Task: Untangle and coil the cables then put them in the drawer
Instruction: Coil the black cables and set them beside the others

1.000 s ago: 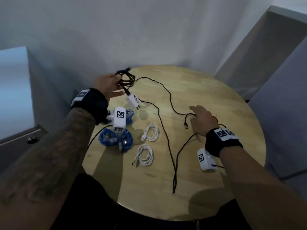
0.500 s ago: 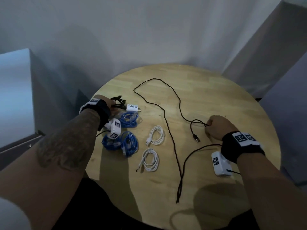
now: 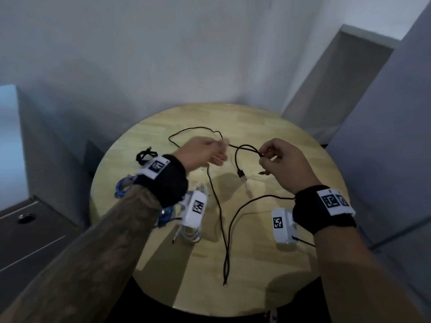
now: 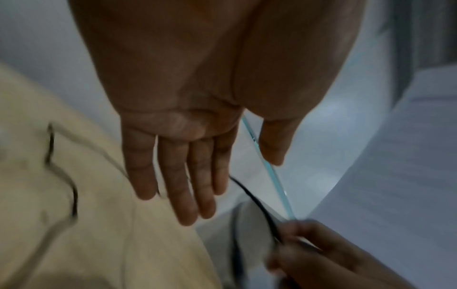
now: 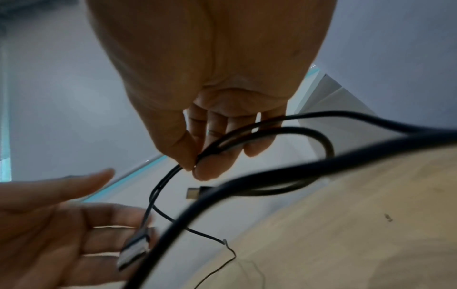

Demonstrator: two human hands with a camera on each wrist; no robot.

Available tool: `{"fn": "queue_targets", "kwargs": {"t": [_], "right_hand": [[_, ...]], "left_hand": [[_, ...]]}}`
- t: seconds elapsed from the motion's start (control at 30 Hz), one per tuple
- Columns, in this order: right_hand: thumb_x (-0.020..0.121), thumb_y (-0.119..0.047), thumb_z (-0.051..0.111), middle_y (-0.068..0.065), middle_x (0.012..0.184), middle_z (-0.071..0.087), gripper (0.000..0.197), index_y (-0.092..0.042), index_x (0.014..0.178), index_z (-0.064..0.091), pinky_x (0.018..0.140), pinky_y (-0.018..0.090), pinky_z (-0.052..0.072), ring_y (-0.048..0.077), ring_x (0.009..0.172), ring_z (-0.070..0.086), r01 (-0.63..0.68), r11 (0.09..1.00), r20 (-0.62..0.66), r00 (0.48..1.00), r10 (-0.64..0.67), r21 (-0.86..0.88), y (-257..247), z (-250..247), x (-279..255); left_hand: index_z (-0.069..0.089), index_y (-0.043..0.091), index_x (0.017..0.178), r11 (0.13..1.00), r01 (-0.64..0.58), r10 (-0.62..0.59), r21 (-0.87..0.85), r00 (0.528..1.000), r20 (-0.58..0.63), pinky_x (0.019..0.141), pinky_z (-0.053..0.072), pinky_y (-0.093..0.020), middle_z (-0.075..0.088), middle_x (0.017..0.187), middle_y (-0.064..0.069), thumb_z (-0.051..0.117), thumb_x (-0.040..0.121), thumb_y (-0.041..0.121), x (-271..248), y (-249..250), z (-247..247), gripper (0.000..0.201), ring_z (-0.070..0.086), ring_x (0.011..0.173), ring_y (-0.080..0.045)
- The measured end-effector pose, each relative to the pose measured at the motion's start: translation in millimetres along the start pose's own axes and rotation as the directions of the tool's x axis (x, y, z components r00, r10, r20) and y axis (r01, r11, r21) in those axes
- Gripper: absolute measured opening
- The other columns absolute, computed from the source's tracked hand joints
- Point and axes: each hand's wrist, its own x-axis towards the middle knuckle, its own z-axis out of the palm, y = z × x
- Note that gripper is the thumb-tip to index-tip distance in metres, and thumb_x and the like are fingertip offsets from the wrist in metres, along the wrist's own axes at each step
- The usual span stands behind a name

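Observation:
A long black cable (image 3: 217, 199) snakes over the round wooden table (image 3: 268, 287). My right hand (image 3: 263, 157) is raised above the table and pinches a doubled loop of this cable (image 5: 247, 135) between thumb and forefinger (image 5: 197, 168). The cable's USB plug (image 3: 242, 177) dangles below the loop. My left hand (image 3: 219, 155) hovers just left of the loop with its fingers (image 4: 188, 185) straight and holds nothing. In the right wrist view the plug (image 5: 133, 252) hangs in front of the left palm (image 5: 61, 224).
A coiled black cable (image 3: 144, 155) lies at the table's left back. Blue cables (image 3: 121, 190) and white coiled cables (image 3: 193, 234) lie partly hidden under my left wrist. A grey drawer unit with a round pull (image 3: 24, 217) stands to the left. Walls close in behind.
My left hand has left the coiled black cable at the left and swung right toward the right hand. My right hand has lifted the cable's end loop off the table.

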Motion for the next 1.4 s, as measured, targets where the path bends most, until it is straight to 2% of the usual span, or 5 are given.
{"fn": "queue_targets", "kwargs": {"t": [0.37, 0.53, 0.93, 1.17, 1.4], "right_hand": [[0.088, -0.024, 0.058, 0.004, 0.09, 0.072, 0.007, -0.028, 0.095, 0.058, 0.075, 0.043, 0.057, 0.029, 0.083, 0.068, -0.312, 0.906, -0.237, 0.939, 0.248, -0.288, 21.3, -15.7, 5.7], [0.095, -0.038, 0.062, -0.006, 0.127, 0.063, 0.032, -0.022, 0.123, 0.064, 0.102, 0.033, 0.041, 0.015, 0.121, 0.053, 0.099, 0.946, -0.153, 0.976, -0.152, -0.31, -3.3, -2.6, -2.1], [0.094, -0.029, 0.069, -0.009, 0.086, 0.073, 0.009, -0.025, 0.092, 0.077, 0.074, 0.023, 0.048, 0.004, 0.075, 0.061, 0.125, 0.992, 0.028, 0.992, -0.126, 0.028, -15.8, 23.7, -10.6], [0.104, -0.029, 0.048, -0.019, 0.079, 0.058, 0.033, -0.032, 0.135, 0.059, 0.071, 0.029, 0.046, 0.003, 0.07, 0.054, 0.235, 0.931, 0.401, 0.91, -0.108, -0.281, -35.7, 44.8, -38.1], [0.1, -0.015, 0.057, 0.001, 0.071, 0.072, 0.017, -0.008, 0.106, 0.071, 0.066, 0.038, 0.06, 0.016, 0.052, 0.06, -0.072, 0.991, 0.458, 0.889, 0.013, 0.11, -53.0, 38.5, -40.4]], "left_hand": [[0.063, -0.001, 0.103, 0.842, 0.023, -0.036, -0.539, 0.999, -0.013, 0.077, 0.053, -0.039, 0.061, 0.075, -0.01, 0.044, 0.101, 0.004, -24.6, -31.9, 23.3, 0.02, 0.066, 0.072, -0.025], [0.063, -0.004, 0.108, 0.843, -0.039, 0.066, -0.536, 0.997, 0.031, 0.077, 0.056, -0.037, 0.064, 0.081, -0.013, 0.045, 0.099, 0.001, -34.1, -17.9, 15.4, 0.021, 0.068, 0.077, -0.029], [0.054, 0.006, 0.094, 0.757, 0.064, 0.172, -0.65, 0.94, 0.294, 0.065, 0.049, -0.029, 0.041, 0.065, 0.0, 0.034, 0.092, 0.004, -44.1, -5.7, 15.2, 0.02, 0.04, 0.056, -0.013], [0.057, 0.008, 0.098, 0.418, -0.155, 0.088, -0.895, 0.988, -0.13, 0.092, 0.054, -0.034, 0.073, 0.094, -0.006, 0.033, 0.103, 0.002, -24.6, -22.5, 7.1, 0.025, 0.071, 0.095, -0.02], [0.059, 0.005, 0.1, 0.579, -0.367, 0.072, -0.728, 0.913, -0.402, 0.085, 0.055, -0.03, 0.071, 0.096, -0.011, 0.039, 0.102, 0.0, -15.8, -33.2, 13.3, 0.021, 0.072, 0.093, -0.024]]}}
